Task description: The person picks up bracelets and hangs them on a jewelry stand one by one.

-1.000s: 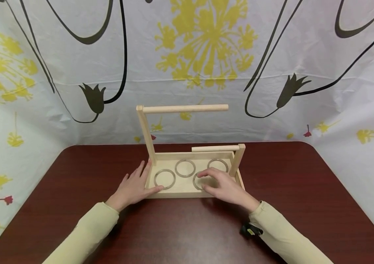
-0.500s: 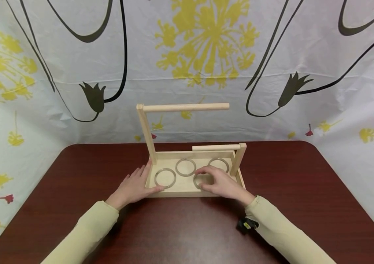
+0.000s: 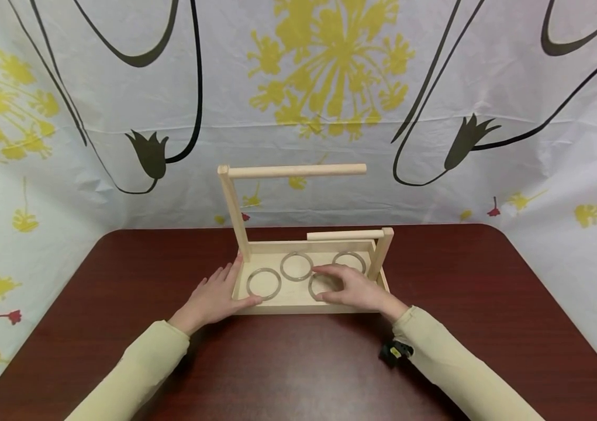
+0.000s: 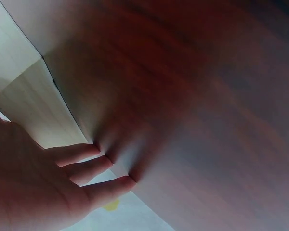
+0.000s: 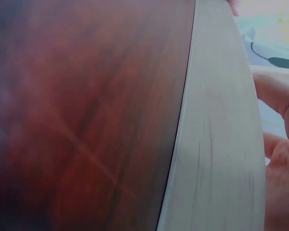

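Note:
A shallow wooden tray point(image 3: 287, 310) holds several clear rings on its floor. My right hand point(image 3: 358, 289) reaches over its front wall, index finger and thumb curved across the front-right ring point(image 3: 310, 286), which lies flat. In the right wrist view, the tray's front wall point(image 5: 221, 125) hides the fingertips of the right hand point(image 5: 286, 159). At the tray's left end rests my left hand point(image 3: 214, 298), fingers extended along the side and thumb over the front wall, close to the front-left ring point(image 3: 248, 285). Its fingertips meet the tabletop in the left wrist view.
An upright post point(image 3: 234, 216) at the tray's left carries a long horizontal dowel point(image 3: 298, 171). A shorter post point(image 3: 380, 254) on the right bears a low dowel point(image 3: 345, 236) pointing left. Two more rings lie behind, a back-middle ring point(image 3: 296, 280) and a back-right ring point(image 3: 349, 253). A patterned cloth hangs behind the dark table point(image 3: 298, 368).
My right hand has shifted slightly left and its thumb and index finger have settled at the front-right ring. The left hand and the tray keep their places.

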Tool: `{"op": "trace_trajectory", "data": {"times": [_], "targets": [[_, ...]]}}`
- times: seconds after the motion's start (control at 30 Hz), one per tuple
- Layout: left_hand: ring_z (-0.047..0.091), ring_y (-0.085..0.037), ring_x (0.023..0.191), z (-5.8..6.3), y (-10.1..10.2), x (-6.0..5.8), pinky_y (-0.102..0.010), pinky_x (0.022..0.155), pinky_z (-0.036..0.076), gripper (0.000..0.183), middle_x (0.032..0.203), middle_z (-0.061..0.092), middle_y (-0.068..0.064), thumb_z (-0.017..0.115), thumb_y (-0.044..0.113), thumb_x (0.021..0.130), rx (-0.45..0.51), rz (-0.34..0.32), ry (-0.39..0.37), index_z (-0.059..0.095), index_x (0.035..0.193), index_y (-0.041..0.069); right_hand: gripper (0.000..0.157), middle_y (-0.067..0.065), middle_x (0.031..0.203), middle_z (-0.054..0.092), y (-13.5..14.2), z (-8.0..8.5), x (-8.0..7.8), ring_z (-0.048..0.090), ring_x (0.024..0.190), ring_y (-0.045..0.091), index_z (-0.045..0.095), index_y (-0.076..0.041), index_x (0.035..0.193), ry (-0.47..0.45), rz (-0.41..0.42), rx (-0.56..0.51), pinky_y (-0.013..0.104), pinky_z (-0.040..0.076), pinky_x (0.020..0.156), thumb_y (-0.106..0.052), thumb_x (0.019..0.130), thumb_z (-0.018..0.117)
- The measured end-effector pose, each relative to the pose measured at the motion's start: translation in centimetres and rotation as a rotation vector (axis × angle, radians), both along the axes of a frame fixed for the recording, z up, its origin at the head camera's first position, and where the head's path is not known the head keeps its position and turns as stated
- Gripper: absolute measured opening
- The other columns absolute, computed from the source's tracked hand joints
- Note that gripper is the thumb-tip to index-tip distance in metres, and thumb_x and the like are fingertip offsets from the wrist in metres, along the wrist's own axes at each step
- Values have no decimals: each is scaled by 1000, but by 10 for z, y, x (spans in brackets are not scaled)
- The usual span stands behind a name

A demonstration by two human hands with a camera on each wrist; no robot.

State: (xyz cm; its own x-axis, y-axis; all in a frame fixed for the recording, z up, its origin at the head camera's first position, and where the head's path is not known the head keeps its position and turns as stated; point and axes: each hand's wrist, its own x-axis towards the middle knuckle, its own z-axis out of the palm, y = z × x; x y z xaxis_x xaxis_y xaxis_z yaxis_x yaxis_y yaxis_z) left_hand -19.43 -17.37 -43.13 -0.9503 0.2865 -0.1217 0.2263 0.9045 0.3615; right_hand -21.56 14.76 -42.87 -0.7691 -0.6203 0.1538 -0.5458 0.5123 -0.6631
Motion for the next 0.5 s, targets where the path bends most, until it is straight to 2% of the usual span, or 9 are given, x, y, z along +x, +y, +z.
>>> {"op": "trace_trajectory", "data": {"times": [0.13, 0.5], "targets": [[28, -44, 137, 0, 0, 0, -64, 104, 25, 110, 151, 29, -26, 51, 76, 81, -7, 1, 1, 4, 157, 11, 56, 15, 130, 58, 1, -1, -5, 51, 123, 29, 55, 3, 133, -22, 43, 14, 46, 37, 102, -20, 86, 74], [28, -43, 137, 1, 0, 1, -63, 104, 25, 110, 151, 29, -26, 50, 77, 81, -8, 3, -1, 4, 157, 12, 60, 20, 137, 51, 1, 0, -11, 44, 128, 37, 52, 6, 134, 18, 74, 140, 50, 33, 105, -24, 87, 74]]}}
